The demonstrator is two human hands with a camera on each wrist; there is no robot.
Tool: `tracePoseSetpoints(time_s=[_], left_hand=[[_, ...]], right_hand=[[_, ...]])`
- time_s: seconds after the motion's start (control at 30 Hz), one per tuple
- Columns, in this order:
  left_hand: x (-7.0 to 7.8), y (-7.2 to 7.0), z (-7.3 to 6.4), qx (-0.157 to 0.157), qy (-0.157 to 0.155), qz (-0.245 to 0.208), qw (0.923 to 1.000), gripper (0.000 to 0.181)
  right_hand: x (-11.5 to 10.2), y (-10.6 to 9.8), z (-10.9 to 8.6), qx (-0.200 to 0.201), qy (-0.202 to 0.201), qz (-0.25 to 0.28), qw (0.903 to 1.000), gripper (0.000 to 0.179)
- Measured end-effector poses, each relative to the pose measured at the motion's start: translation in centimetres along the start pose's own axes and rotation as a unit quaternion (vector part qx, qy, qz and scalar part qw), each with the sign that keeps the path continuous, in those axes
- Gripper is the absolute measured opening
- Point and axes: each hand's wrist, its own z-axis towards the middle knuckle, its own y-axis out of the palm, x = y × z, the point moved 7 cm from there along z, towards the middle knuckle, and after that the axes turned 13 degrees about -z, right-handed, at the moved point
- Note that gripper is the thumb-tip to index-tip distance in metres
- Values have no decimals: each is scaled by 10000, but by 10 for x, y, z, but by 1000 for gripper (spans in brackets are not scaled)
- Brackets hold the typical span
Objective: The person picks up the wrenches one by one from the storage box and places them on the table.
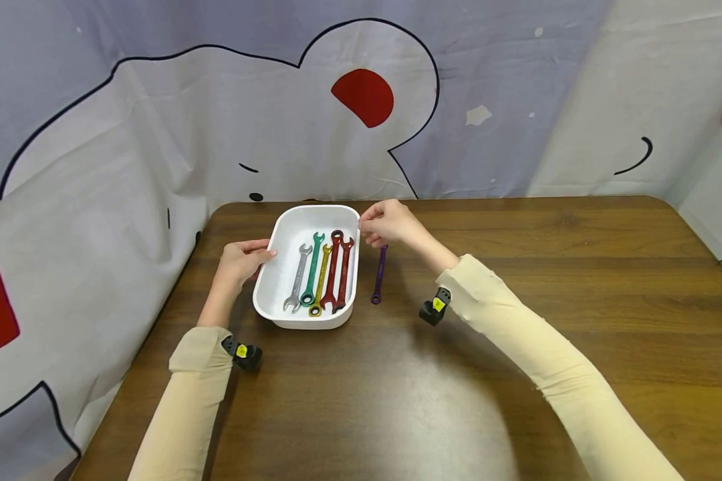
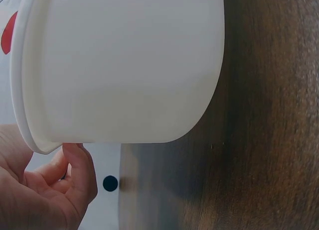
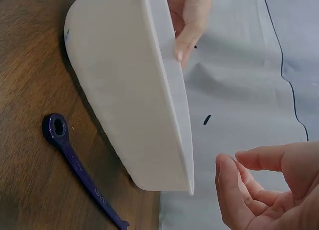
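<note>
A white rectangular tray (image 1: 303,323) stands at the back left of the table. Inside it lie several wrenches side by side: a silver wrench (image 1: 298,279), a green wrench (image 1: 313,270), a yellow wrench (image 1: 321,280) and two red wrenches (image 1: 333,270). My left hand (image 1: 241,262) grips the tray's left side, thumb over the rim and fingers below it. Beside the right rim is my right hand (image 1: 388,224), fingers bent and holding nothing; in the right wrist view the hand (image 3: 264,185) is apart from the tray (image 3: 119,90). A purple wrench (image 1: 380,274) lies on the table right of the tray.
The brown wooden table (image 1: 547,300) reaches far to the right and toward the front. Behind and to the left hangs a pale patterned cloth (image 1: 487,100) that meets the table's back edge. A wrist camera (image 1: 436,306) sticks out from the right sleeve.
</note>
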Motion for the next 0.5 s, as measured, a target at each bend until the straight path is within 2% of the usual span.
tracePoseSetpoints(time_s=[0.5], left_hand=[[-2,0,0,-45,-24,10,10000,46]], right_hand=[[-12,15,-6,-43,-269,200,9994,20]])
